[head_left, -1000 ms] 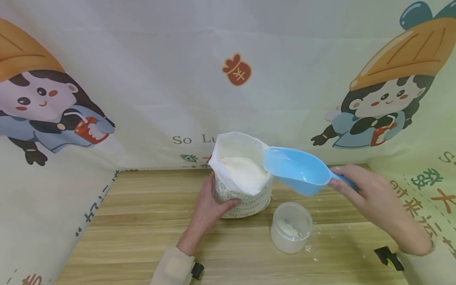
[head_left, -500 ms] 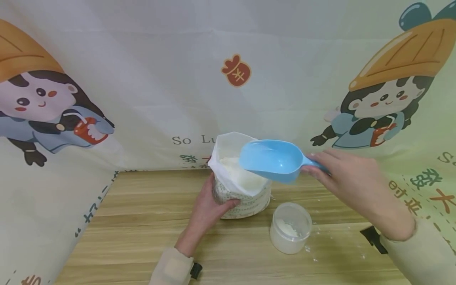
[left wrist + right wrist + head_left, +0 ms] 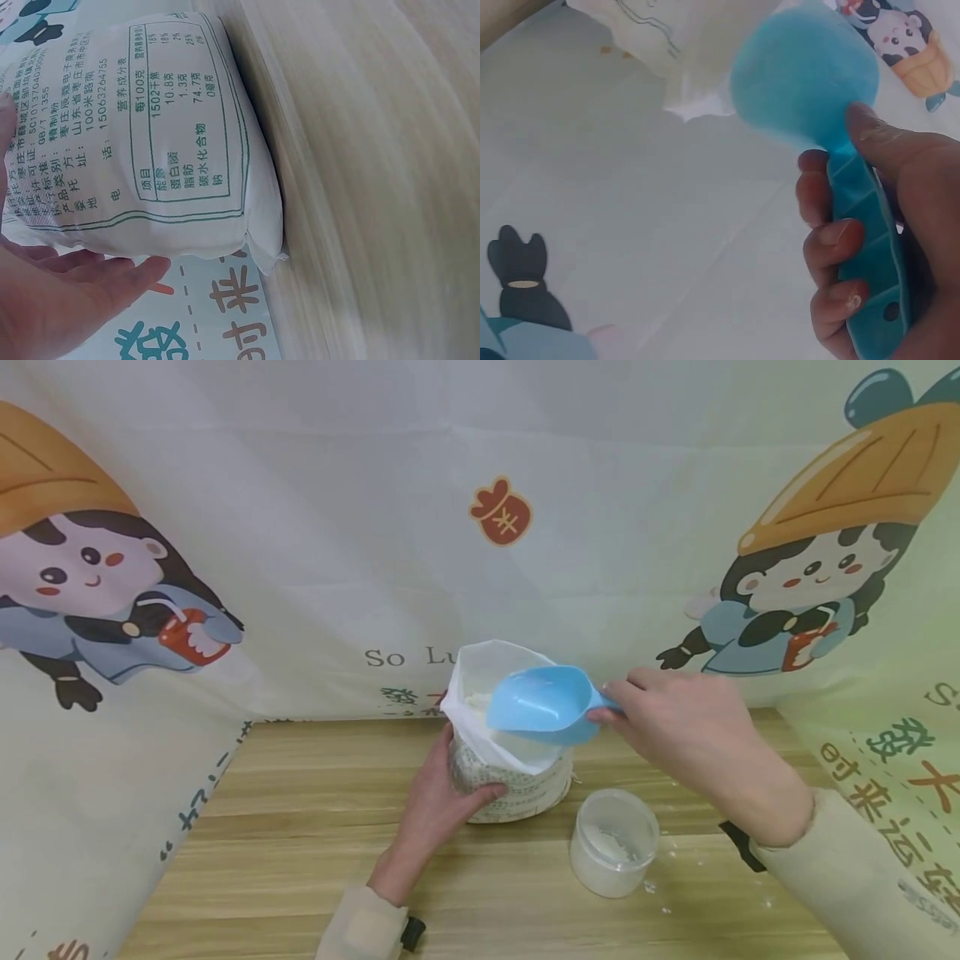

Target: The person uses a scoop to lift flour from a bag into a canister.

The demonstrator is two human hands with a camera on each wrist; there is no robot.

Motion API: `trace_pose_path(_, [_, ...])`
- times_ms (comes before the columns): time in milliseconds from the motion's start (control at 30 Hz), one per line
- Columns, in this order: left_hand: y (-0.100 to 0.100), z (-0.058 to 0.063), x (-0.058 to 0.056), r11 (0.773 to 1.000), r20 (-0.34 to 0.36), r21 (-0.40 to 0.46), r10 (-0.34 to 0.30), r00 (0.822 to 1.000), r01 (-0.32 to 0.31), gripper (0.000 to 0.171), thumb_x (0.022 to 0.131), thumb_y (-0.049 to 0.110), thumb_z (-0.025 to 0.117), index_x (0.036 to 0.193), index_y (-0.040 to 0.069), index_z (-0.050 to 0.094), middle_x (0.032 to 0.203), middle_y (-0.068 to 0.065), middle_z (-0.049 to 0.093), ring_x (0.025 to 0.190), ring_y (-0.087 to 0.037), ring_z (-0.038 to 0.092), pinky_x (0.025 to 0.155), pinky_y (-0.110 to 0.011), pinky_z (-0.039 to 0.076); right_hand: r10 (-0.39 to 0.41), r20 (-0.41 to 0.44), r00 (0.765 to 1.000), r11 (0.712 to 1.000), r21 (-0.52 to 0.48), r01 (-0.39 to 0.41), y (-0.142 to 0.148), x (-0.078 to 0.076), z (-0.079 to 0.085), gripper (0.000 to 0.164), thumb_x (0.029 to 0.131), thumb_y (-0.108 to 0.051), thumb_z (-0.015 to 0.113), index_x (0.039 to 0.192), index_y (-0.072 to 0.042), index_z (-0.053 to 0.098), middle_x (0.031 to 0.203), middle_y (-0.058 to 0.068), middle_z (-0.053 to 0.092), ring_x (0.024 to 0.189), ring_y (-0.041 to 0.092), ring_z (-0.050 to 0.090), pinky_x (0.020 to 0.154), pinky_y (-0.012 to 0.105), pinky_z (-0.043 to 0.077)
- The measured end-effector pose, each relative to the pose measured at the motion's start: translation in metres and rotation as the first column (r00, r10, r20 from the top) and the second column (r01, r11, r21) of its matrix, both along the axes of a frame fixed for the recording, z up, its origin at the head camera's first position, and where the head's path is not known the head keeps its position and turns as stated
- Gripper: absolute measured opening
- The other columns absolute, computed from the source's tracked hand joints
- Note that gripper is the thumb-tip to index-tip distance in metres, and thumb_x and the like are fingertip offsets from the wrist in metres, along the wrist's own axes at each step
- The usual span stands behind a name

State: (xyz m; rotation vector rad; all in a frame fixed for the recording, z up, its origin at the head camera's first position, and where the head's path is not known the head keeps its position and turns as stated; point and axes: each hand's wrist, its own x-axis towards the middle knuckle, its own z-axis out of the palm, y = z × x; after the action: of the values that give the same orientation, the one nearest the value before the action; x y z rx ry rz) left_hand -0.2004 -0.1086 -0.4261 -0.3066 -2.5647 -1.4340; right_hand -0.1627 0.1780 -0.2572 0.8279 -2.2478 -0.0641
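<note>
My left hand (image 3: 437, 806) holds a white cloth bag of flour (image 3: 517, 797) by its side, thumb in front and fingers behind. Printed green lettering covers the bag (image 3: 165, 135) in the left wrist view. White flour (image 3: 477, 702) shows inside its opened mouth. A blue plastic scoop (image 3: 542, 700) reaches over that mouth, its bowl facing up. My right hand (image 3: 686, 731) grips the scoop's handle, fingers wrapped round it and the thumb (image 3: 877, 135) near the bowl. Right of the bag stands a clear plastic jar (image 3: 609, 881) without a lid, with some flour at its bottom.
The wooden table (image 3: 277, 860) carries the bag and jar. Specks of flour (image 3: 650, 887) lie beside the jar. A printed cloth (image 3: 345, 527) hangs close behind the bag and along both sides. A dark clip-like piece (image 3: 742, 846) sits at the right sleeve.
My right hand has carried the scoop leftward from the bag's right rim to over its mouth, now turned slightly. The left hand, bag and jar stay put.
</note>
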Motion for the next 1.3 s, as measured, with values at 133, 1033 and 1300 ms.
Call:
trace_pose_path(133, [0.0, 0.001, 0.0, 1.0, 0.011, -0.002, -0.005, 1.0, 0.005, 0.122, 0.072, 0.041, 0.095, 0.164, 0.009, 0.023, 0.164, -0.015, 0.037, 0.148, -0.038, 0.037, 0.118, -0.06, 0.033, -0.074, 0.088, 0.993, 0.996, 0.051, 0.07, -0.013, 0.001, 0.007, 0.035, 0.087, -0.038, 0.084, 0.075, -0.014, 0.062, 0.061, -0.004, 0.043, 0.046, 0.015, 0.038, 0.036, 0.03, 0.029])
trace_pose_path(1033, [0.0, 0.006, 0.002, 1.0, 0.033, -0.028, 0.009, 0.999, -0.008, 0.118, 0.071, 0.038, 0.096, 0.163, 0.013, 0.026, 0.157, -0.018, 0.047, 0.142, -0.041, 0.046, 0.115, -0.06, 0.039, -0.191, 0.157, 0.969, 0.944, 0.301, 0.137, -0.052, 0.002, 0.04, 0.053, 0.088, -0.037, 0.083, 0.055, -0.016, 0.048, 0.055, -0.005, 0.023, 0.051, 0.013, 0.025, 0.04, 0.028, 0.027])
trace_pose_path(1300, [0.0, 0.006, 0.001, 1.0, 0.036, -0.028, 0.009, 0.999, -0.008, 0.116, 0.071, 0.038, 0.097, 0.162, 0.018, 0.029, 0.155, -0.015, 0.05, 0.14, -0.041, 0.048, 0.113, -0.061, 0.04, -0.285, 0.216, 0.934, 0.898, 0.401, 0.181, -0.061, 0.002, 0.038, 0.043, 0.092, -0.036, 0.08, 0.063, -0.013, 0.058, 0.053, -0.002, 0.037, 0.052, 0.013, 0.031, 0.042, 0.025, 0.034])
